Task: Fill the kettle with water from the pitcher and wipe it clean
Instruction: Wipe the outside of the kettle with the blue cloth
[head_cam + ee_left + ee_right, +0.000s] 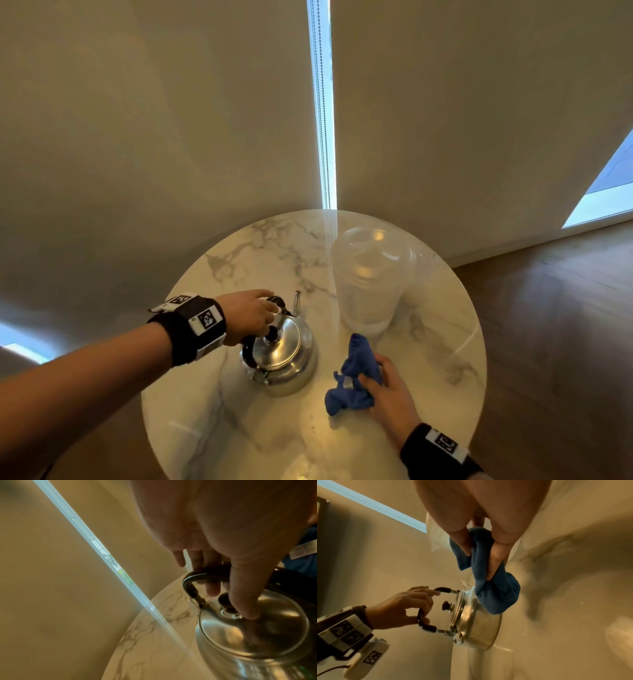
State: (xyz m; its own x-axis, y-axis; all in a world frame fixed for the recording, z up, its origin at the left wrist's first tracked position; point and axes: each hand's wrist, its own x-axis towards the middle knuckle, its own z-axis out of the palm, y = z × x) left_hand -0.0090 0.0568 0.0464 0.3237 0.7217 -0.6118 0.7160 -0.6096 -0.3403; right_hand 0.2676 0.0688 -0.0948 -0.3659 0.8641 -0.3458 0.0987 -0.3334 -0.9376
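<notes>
pitcher (371,281) behind cloth (354,375), kettle (284,356) left, near rim bare

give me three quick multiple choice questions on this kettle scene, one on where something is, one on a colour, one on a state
1. Where is the pitcher?
A. behind the cloth
B. on the floor
C. on the kettle

2. What colour is the cloth?
A. red
B. blue
C. white

3. What is the state of the kettle lid?
A. off, on the table
B. held in the right hand
C. on the kettle

Answers:
1 A, it stands on the table beyond the cloth.
2 B, blue in the right hand.
3 C, the lid sits closed, left hand on the handle.
</notes>
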